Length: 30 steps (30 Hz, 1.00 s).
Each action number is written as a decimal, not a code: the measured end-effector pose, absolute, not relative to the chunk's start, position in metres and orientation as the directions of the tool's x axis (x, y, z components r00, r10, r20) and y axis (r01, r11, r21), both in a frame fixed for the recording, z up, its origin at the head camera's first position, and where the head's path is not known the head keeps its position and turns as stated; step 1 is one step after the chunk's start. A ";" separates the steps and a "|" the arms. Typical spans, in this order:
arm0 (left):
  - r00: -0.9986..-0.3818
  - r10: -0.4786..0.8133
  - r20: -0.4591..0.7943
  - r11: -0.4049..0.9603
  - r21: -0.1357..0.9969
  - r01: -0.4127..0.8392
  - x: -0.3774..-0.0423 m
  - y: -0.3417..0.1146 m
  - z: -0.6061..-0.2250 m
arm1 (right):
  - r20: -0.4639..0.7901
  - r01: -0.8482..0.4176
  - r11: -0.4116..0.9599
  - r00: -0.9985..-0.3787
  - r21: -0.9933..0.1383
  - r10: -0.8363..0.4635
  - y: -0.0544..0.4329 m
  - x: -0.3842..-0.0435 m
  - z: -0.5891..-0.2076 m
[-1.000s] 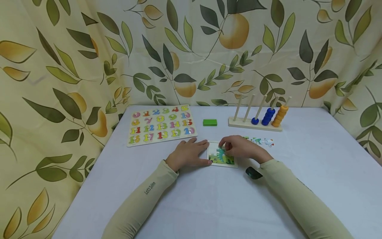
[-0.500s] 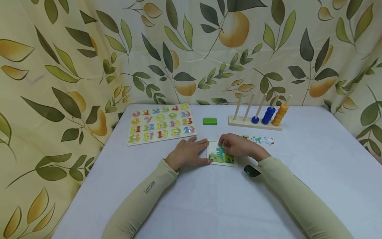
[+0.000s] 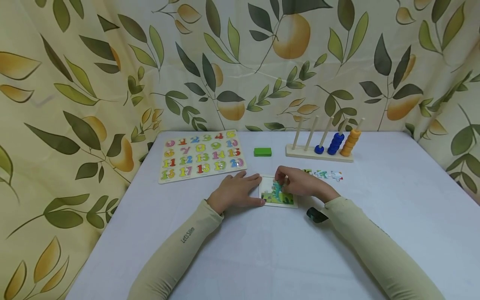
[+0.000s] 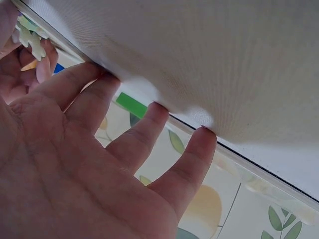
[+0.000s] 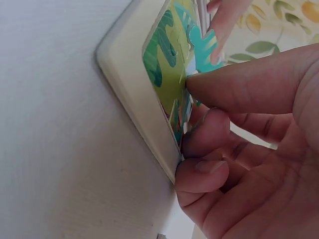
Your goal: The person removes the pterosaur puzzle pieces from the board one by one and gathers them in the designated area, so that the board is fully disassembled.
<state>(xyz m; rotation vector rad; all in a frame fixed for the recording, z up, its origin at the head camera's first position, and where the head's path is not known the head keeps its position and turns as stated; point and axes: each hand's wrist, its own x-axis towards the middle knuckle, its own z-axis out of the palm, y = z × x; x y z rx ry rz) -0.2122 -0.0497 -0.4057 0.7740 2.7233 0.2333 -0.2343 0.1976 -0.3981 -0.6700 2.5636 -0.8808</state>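
Note:
A small dinosaur jigsaw in a white-edged tray (image 3: 279, 205) lies on the table in front of me. My left hand (image 3: 237, 192) rests beside it with fingers spread, the thumb and index fingertips at the tray's left edge. In the left wrist view, its fingertips (image 4: 204, 137) touch the white cloth. My right hand (image 3: 300, 182) is over the tray's right part, fingers curled, pinching a teal jigsaw piece (image 5: 204, 47) that stands tilted up from the picture. Its thumb and fingertips hide part of the piece. Several loose jigsaw pieces (image 3: 331, 175) lie just beyond the right hand.
A number puzzle board (image 3: 200, 171) lies at the back left. Beyond the tray sits a green block (image 3: 262, 152). At the back right stands a wooden peg stand (image 3: 318, 155) with blue and orange beads. A patterned curtain (image 3: 240, 62) hangs behind the white table (image 3: 262, 258).
The right hand has shifted very slightly over the tray, and its dark wrist device has moved a little left and up. The left hand stays in place at the tray's edge.

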 end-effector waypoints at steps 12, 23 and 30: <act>-0.809 0.531 -0.252 0.845 0.230 0.483 -0.213 -0.049 -0.406 | -0.123 -0.282 0.645 -0.852 -0.710 -0.508 0.204 -0.236 -0.402; -0.806 0.535 -0.254 0.842 0.243 0.482 -0.215 -0.049 -0.407 | -0.104 -0.222 0.571 -0.870 -0.791 -0.482 0.211 -0.234 -0.403; -0.804 0.535 -0.259 0.843 0.234 0.485 -0.215 -0.049 -0.407 | -0.097 -0.210 0.525 -0.862 -0.824 -0.497 0.211 -0.234 -0.403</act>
